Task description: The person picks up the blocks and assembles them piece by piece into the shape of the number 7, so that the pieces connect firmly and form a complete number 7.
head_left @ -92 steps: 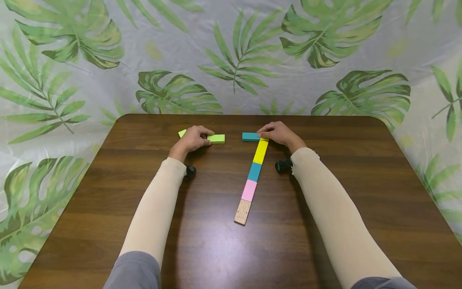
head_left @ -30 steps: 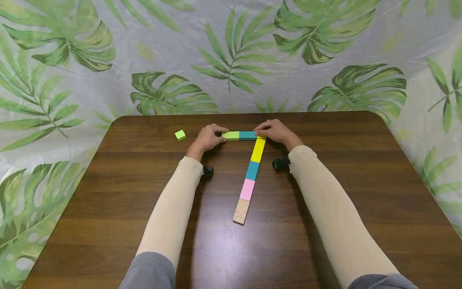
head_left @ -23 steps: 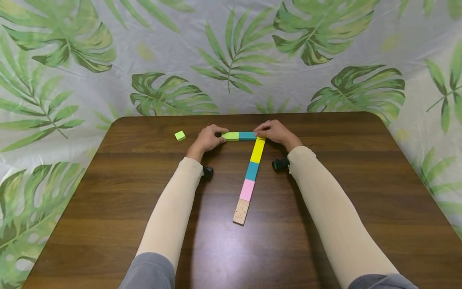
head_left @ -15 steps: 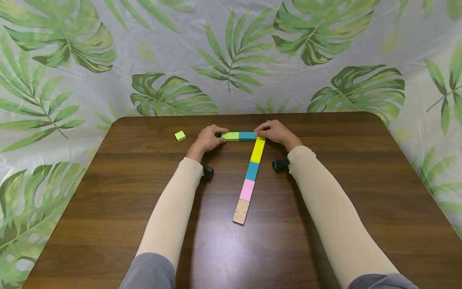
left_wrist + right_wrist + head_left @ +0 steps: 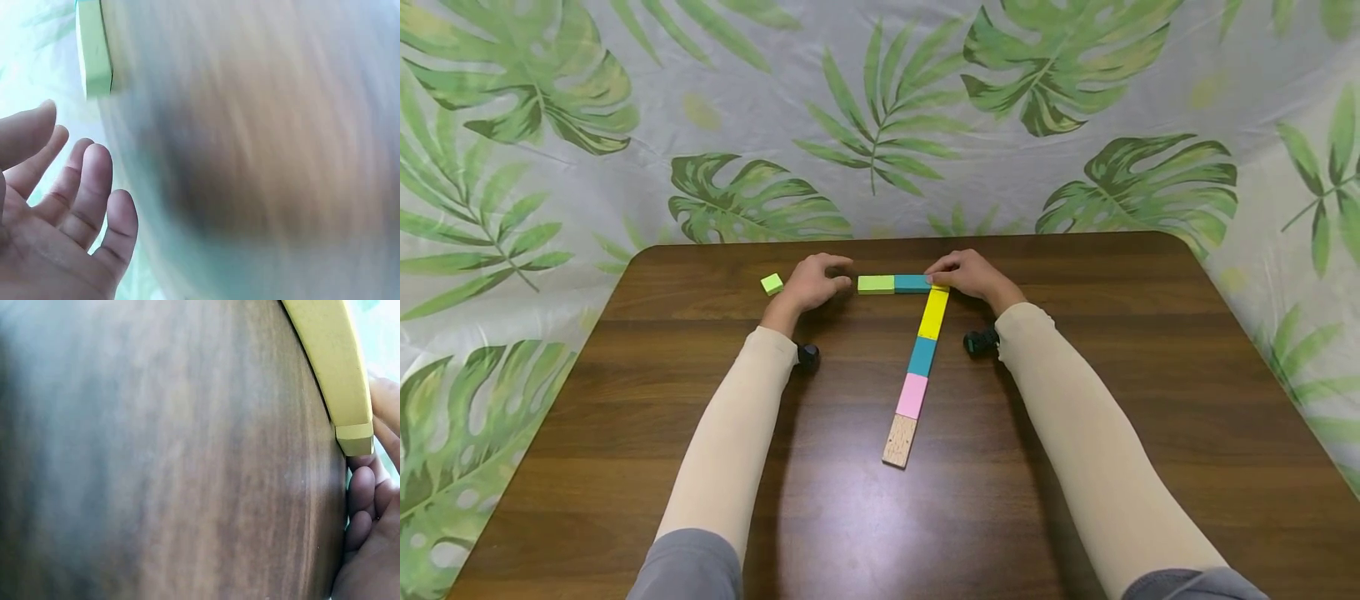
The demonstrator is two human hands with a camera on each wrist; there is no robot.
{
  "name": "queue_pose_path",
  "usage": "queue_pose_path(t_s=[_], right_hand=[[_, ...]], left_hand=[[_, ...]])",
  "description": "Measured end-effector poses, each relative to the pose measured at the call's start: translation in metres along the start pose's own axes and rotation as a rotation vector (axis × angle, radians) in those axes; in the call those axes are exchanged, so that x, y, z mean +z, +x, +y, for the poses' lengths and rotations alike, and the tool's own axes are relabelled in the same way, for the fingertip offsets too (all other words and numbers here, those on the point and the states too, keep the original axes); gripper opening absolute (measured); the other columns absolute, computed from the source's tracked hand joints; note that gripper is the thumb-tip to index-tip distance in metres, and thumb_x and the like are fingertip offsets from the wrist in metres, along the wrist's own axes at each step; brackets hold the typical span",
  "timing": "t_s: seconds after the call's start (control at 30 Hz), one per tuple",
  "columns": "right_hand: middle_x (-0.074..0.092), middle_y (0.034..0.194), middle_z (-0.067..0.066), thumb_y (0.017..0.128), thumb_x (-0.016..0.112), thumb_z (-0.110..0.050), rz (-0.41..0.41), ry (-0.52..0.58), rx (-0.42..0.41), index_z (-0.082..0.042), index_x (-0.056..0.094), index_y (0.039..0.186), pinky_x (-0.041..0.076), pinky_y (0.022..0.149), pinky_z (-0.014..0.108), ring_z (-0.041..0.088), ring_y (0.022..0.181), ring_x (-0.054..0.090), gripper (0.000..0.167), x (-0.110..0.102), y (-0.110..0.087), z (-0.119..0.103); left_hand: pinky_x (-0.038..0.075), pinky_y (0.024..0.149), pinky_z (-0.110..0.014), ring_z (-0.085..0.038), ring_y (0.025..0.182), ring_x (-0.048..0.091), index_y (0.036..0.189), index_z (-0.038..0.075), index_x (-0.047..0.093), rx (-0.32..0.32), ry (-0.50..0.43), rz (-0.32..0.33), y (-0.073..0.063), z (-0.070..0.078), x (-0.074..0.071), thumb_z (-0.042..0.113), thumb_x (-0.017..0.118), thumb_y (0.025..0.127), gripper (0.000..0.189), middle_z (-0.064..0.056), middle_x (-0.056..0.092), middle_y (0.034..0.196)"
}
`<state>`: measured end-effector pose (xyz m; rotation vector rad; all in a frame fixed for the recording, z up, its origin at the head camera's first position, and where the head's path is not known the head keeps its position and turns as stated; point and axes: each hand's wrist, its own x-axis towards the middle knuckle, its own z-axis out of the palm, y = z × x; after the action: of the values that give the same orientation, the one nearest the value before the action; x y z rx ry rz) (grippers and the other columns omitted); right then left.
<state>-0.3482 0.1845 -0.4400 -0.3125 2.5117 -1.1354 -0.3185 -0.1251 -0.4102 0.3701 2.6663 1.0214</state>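
My left hand [image 5: 808, 282] is off the blocks, thumb and fingers spread apart with nothing between them. Just to its right lies a lime-green block [image 5: 876, 285], whose end also shows in the left wrist view. It sits end to end with a teal block [image 5: 912, 284]. My right hand [image 5: 970, 273] pinches the teal block's right end, at the corner by the yellow block [image 5: 933, 313]; the fingers partly hide this corner. From the yellow block a row runs toward me: a second teal block [image 5: 922, 357], a pink one [image 5: 912, 396] and a bare wooden one [image 5: 898, 441].
A small lime-green square block [image 5: 771, 284] lies left of my left hand. The brown wooden table [image 5: 700, 417] has its far edge just beyond the blocks. A leaf-printed cloth [image 5: 895, 100] hangs behind it.
My left hand slid the lime-green block right against the teal block, then let go and drew back left. The right hand has stayed at the corner.
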Motion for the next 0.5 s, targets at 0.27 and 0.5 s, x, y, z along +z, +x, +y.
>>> queue_pose_path(t_s=[0.27, 0.5], right_hand=[[0.053, 0.141, 0.016, 0.099, 0.061, -0.027, -0.004, -0.006, -0.012, -0.008, 0.069, 0.125, 0.042, 0.108, 0.048, 0.033, 0.128, 0.048, 0.034, -0.001, -0.001, -0.005], [0.052, 0.143, 0.015, 0.1, 0.06, -0.028, -0.009, -0.012, -0.005, -0.008, 0.069, 0.126, 0.041, 0.109, 0.05, 0.034, 0.13, 0.047, 0.034, 0.0, -0.001, -0.002]], left_hand=[[0.045, 0.103, -0.054, -0.036, 0.131, 0.049, 0.141, 0.01, 0.056, -0.05, -0.029, 0.139, -0.023, -0.026, -0.044, 0.022, 0.052, 0.103, 0.04, -0.014, 0.048, 0.151], [0.047, 0.098, -0.053, -0.039, 0.125, 0.052, 0.14, 0.006, 0.056, -0.137, -0.032, 0.206, -0.041, -0.061, -0.064, 0.02, 0.05, 0.103, 0.039, -0.02, 0.052, 0.144]])
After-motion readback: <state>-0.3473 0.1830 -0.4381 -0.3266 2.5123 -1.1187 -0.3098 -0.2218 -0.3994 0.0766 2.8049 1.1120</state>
